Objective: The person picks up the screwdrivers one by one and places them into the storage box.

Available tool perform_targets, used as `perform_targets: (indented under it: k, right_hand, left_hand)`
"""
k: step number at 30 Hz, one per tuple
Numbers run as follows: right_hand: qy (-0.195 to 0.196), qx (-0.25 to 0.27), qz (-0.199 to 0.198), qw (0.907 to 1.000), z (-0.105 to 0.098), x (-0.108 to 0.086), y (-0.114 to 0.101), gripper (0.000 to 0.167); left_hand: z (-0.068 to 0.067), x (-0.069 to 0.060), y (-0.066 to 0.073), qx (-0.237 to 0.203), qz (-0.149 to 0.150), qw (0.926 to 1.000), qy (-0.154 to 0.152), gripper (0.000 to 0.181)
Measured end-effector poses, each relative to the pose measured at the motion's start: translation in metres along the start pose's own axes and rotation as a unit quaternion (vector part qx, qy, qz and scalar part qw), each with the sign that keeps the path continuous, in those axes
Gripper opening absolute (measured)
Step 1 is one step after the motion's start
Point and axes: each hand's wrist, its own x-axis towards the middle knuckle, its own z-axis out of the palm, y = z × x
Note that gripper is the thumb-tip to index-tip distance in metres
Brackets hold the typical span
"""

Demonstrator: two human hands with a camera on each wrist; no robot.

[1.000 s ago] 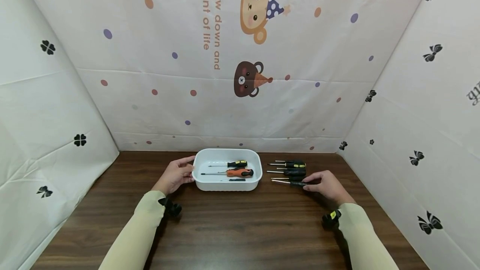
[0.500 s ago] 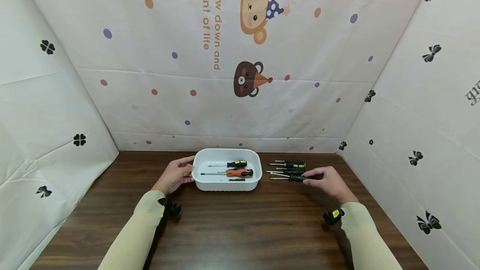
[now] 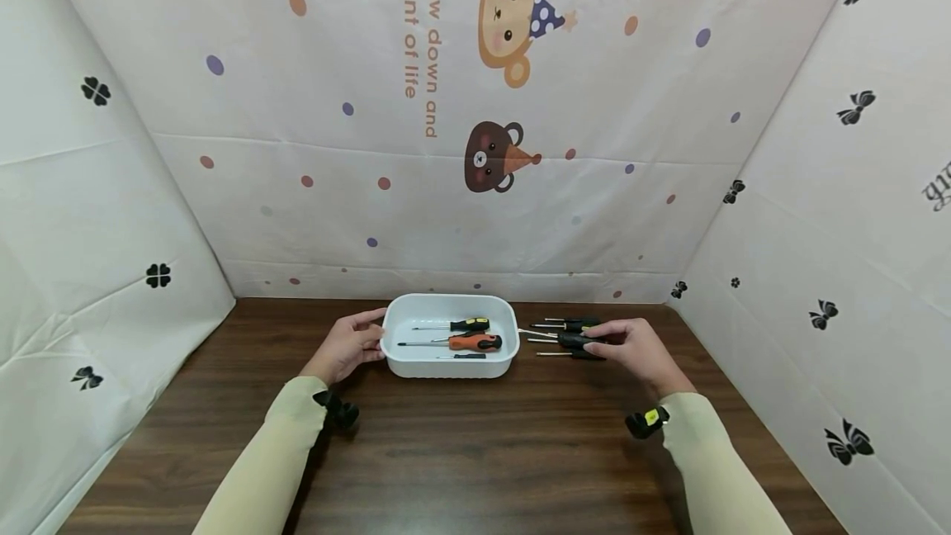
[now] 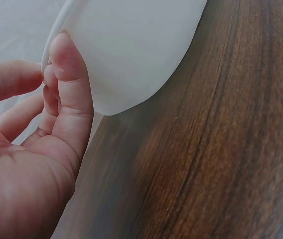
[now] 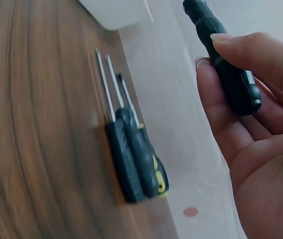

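Observation:
My right hand (image 3: 637, 351) pinches a black-handled screwdriver (image 5: 231, 82) between thumb and fingers, raised off the table. Its shaft points left toward the white plastic box (image 3: 416, 369). Below lie more screwdrivers: a ribbed black handle (image 5: 124, 162), a smooth black one (image 5: 142, 158) and a black-and-yellow one (image 5: 160, 180). With thumb and fingers, my left hand (image 3: 346, 347) grips the box's left rim (image 4: 58, 27). Inside the box are an orange-and-black screwdriver (image 3: 474, 342), a black-and-yellow one (image 3: 470, 324) and a small thin dark one (image 3: 468, 357); another shaft is partly hidden behind the orange handle.
The box stands on a dark wood table (image 3: 475, 444) near its back edge, just left of the loose screwdrivers. A printed white cloth (image 3: 416, 221) rises behind the table, with further white cloth walls on the left and right.
My right hand has lifted the black screwdriver from the front of the row and carried it up, back and left over the others. The left hand and the box stay put.

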Motion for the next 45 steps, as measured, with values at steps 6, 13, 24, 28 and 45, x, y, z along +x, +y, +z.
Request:
perform_targets:
  k: [6,13,24,28,45]
  right_hand:
    - [-0.004,-0.02,-0.025,0.9995,0.011,0.008,-0.015,0.026]
    - [-0.015,-0.002,-0.025,0.9996,0.027,0.019,-0.029,0.026]
    - [-0.033,0.02,-0.053,0.9978,0.055,0.032,-0.044,0.021]
    - [-0.048,0.045,-0.055,0.9963,0.065,0.036,-0.05,0.019]
    - [-0.052,-0.019,-0.072,0.9958,0.104,0.052,-0.067,0.016]
  left_hand:
    - [0.0,0.0,0.0,-0.001,0.003,1.0,-0.001,0.056]
    - [-0.001,0.001,-0.001,-0.002,0.003,1.0,-0.003,0.056]
    - [0.0,0.0,-0.001,-0.006,0.004,0.9999,-0.007,0.058]
    - [0.0,-0.001,-0.001,0.0,0.008,0.9999,-0.009,0.057]
    - [-0.001,0.0,-0.001,-0.012,0.009,0.9998,-0.01,0.058]
